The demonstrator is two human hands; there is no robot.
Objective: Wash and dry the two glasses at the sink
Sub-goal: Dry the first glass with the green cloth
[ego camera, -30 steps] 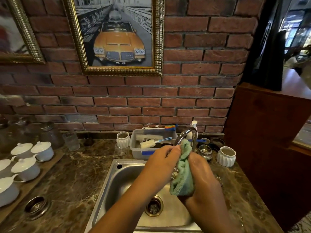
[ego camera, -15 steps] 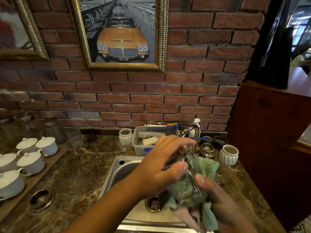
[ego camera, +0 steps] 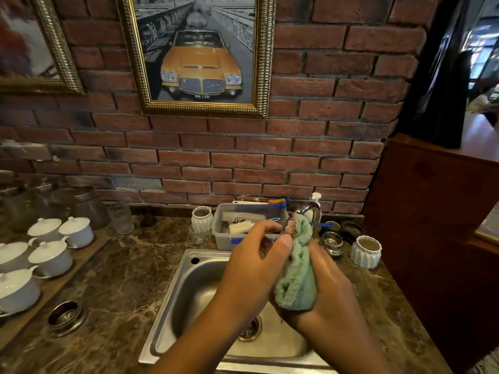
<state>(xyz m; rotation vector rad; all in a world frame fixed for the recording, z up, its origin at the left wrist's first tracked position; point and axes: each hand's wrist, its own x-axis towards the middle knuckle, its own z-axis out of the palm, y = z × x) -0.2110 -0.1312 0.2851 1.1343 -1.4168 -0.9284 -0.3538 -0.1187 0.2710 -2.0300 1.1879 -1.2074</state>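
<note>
Drying step, by the look of it: over the steel sink [ego camera: 172, 300] the right hand [ego camera: 328, 287] has its grip closed round a fluffy green cloth [ego camera: 297, 276] bunched about a glass [ego camera: 289, 225], only a glint of it showing near the tap [ego camera: 310, 211]. The left hand's [ego camera: 251, 268] grip pinches the cloth's top edge. Next, I'd say, twist the cloth through, gently; wet glass is slick, and a ribbed tumbler [ego camera: 120, 218] waits far left on the marble bench [ego camera: 108, 287].

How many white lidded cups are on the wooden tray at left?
5 visible: two at the back, two in the middle, one nearest. The frame edge may hide more on the tray.
</note>
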